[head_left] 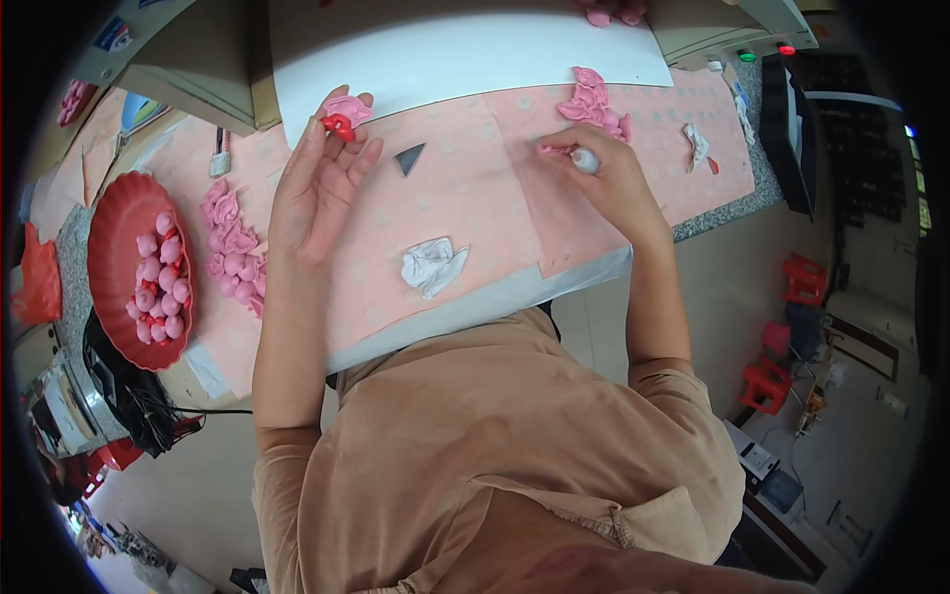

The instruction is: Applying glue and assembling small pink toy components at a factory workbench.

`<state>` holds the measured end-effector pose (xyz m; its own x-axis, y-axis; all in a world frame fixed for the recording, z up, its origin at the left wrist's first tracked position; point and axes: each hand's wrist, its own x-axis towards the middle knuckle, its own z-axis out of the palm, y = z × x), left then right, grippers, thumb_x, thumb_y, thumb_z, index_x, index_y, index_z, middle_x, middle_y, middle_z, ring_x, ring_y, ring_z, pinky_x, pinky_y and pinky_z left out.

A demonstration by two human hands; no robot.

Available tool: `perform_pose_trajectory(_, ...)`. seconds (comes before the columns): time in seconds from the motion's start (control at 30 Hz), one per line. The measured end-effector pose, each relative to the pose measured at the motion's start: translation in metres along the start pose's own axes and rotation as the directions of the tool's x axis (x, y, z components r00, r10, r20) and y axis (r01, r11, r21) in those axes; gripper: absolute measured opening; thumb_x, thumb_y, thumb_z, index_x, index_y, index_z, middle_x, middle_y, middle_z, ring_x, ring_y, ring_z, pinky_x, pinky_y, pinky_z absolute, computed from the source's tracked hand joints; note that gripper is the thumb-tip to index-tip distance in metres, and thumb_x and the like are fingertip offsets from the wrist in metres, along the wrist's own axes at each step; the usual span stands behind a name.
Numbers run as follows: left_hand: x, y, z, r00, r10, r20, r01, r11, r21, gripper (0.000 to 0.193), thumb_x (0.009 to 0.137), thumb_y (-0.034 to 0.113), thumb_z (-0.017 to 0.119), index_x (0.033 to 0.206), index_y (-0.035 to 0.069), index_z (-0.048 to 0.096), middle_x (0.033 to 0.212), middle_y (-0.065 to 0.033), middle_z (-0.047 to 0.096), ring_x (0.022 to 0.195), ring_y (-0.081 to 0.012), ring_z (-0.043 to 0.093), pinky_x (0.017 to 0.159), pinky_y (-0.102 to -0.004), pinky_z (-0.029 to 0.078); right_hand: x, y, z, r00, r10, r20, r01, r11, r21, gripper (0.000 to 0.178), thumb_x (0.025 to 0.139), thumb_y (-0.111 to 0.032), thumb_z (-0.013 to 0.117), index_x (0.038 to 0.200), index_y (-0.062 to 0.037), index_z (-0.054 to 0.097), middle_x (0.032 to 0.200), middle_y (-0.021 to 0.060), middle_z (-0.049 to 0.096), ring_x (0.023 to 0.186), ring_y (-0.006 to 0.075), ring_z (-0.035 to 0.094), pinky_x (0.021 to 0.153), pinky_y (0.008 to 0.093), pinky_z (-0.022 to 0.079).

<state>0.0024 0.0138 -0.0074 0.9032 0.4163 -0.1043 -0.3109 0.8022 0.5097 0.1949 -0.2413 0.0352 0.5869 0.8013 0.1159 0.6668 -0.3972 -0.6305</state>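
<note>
My left hand (322, 183), palm up, holds a small figure with a glossy red part (338, 127) and a pink frilled part (348, 107) at its fingertips. My right hand (618, 178) is closed round a small tube or bottle with a rounded white end (585, 159); most of it is hidden by the fingers. A bit of pink shows at those fingertips. Just beyond the right hand lies a row of pink frilled pieces (591, 97). A dark grey triangular piece (410, 158) rests between the hands, and a crumpled white tissue (433, 265) lies nearer me.
At the left, a red scalloped dish (119, 297) contains several pink and red balls. Beside it are more pink pieces (230, 238). A white board (465, 49) spans the back, beside a machine with green and red buttons (767, 51). Another tissue (695, 147) lies right.
</note>
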Motion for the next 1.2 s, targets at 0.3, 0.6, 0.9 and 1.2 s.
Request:
perform_pose_trajectory(0.3,0.002,-0.006,-0.006,0.998,-0.057,-0.009,0.056,0.994,-0.095,0.041,0.098,0.02,0.052,0.131,-0.002,0.045,0.127,-0.02,0.053,0.1,-0.0169,0.061,0.094,-0.0346,0.052,0.034,-0.028,0.033,0.975,-0.032,0.222,0.028,0.999,0.023,0.018,0.082,-0.014,0.069,0.095,-0.0013,0.064,0.095,0.0095,0.064,0.089,0.0236,0.062,0.078,0.0312,0.048)
perform_pose_trajectory(0.6,-0.004,-0.003,-0.001,0.999,-0.041,-0.024,0.041,0.999,-0.001,0.039,0.097,0.021,0.053,0.128,-0.001,0.049,0.123,-0.0162,0.057,0.096,-0.0163,0.061,0.094,-0.0348,0.052,-0.001,-0.047,0.057,0.987,-0.114,0.11,0.109,0.993,0.051,0.027,0.077,-0.006,0.072,0.103,-0.0031,0.064,0.092,0.0116,0.061,0.089,0.0298,0.061,0.079,0.0352,0.049)
perform_pose_trajectory(0.9,-0.007,-0.014,0.004,0.992,-0.126,-0.004,0.126,0.991,0.054,0.04,0.095,0.025,0.056,0.126,0.0,0.051,0.111,-0.0094,0.061,0.096,-0.0148,0.061,0.093,-0.0334,0.053,0.034,-0.09,0.054,0.998,-0.002,-0.055,0.028,0.887,0.461,0.033,0.077,-0.003,0.073,0.109,-0.0051,0.067,0.098,0.0032,0.062,0.075,0.0085,0.055,0.071,0.0221,0.047)
perform_pose_trajectory(1.2,-0.006,-0.015,0.011,0.987,-0.157,-0.02,0.158,0.983,0.09,0.04,0.095,0.027,0.057,0.125,0.0,0.053,0.108,-0.0073,0.061,0.097,-0.0145,0.06,0.093,-0.0319,0.053,0.052,-0.089,0.072,0.949,-0.302,-0.093,0.316,0.9,0.301,0.033,0.078,-0.006,0.073,0.11,-0.0078,0.065,0.105,0.0091,0.063,0.087,0.0209,0.063,0.076,0.0311,0.053)
